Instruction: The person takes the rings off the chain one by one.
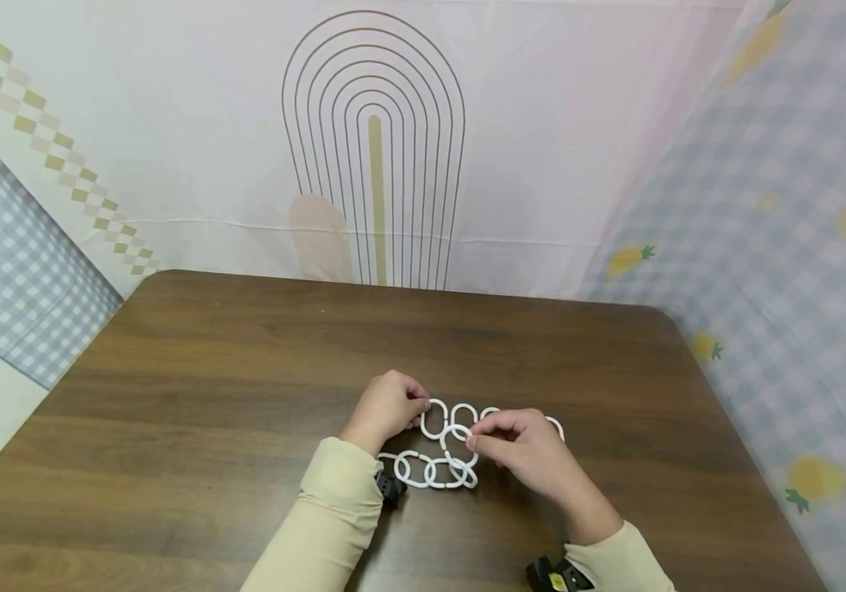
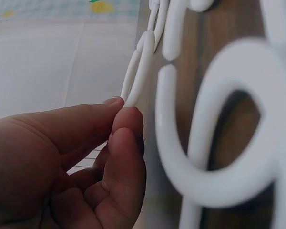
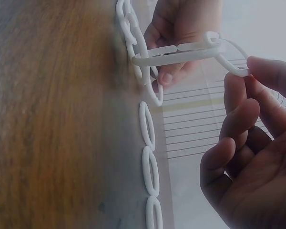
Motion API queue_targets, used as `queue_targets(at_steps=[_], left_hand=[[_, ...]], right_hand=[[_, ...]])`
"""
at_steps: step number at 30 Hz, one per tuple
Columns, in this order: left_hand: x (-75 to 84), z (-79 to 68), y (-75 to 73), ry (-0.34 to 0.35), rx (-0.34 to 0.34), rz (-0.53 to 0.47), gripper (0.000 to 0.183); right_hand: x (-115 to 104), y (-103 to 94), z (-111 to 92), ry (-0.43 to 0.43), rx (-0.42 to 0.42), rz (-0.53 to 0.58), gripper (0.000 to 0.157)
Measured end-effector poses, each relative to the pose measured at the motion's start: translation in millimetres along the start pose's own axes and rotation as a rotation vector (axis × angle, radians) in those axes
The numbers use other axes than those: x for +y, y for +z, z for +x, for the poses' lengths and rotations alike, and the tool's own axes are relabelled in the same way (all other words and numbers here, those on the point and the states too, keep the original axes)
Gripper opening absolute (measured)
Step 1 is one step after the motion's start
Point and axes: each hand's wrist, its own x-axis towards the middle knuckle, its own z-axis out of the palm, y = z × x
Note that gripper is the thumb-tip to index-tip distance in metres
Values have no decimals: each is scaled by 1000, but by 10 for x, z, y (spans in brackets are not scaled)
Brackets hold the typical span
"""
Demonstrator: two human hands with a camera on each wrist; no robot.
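White plastic C-shaped links lie on the table, some joined in a chain. My left hand (image 1: 386,409) pinches the near end of a white link (image 2: 144,64) between thumb and index finger, at the left of a row. To its right, my right hand (image 1: 529,452) pinches another white link (image 3: 231,66) at its edge, raised off the table. A second link (image 3: 181,58) hangs from that one, its narrow gap showing. Below it, the joined chain (image 1: 417,483) lies toward my left wrist, its far left end partly hidden by the sleeve.
More white links (image 3: 151,171) stretch rightward in a row, partly behind my right hand; whether they are joined is unclear. The brown wooden table (image 1: 245,362) has rounded far corners. A patterned cloth (image 1: 541,148) hangs behind it. Black wrist cameras (image 1: 391,488) sit at both cuffs.
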Motion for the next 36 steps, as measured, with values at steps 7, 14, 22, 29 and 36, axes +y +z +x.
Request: queue_targets(at_steps=[7,14,22,29,36], left_hand=[[-6,35,24,-23,-13,12,10],[8,47,44,-20,-3,20,8],[20,38,55,-30,22,17,13],[-1,-9,19,-16,21,-30,8],[-86,-114,-1,60,52,-100,5]], right_hand=[[-3,-2,1,0,4,-3,14],[-2,0,5,-7,8,-6,15],[-9,-3,2,1,8,-6,14],[-25,-6,5,-8,11,-12,14],[-28,-1,-8,-4,23,8,12]])
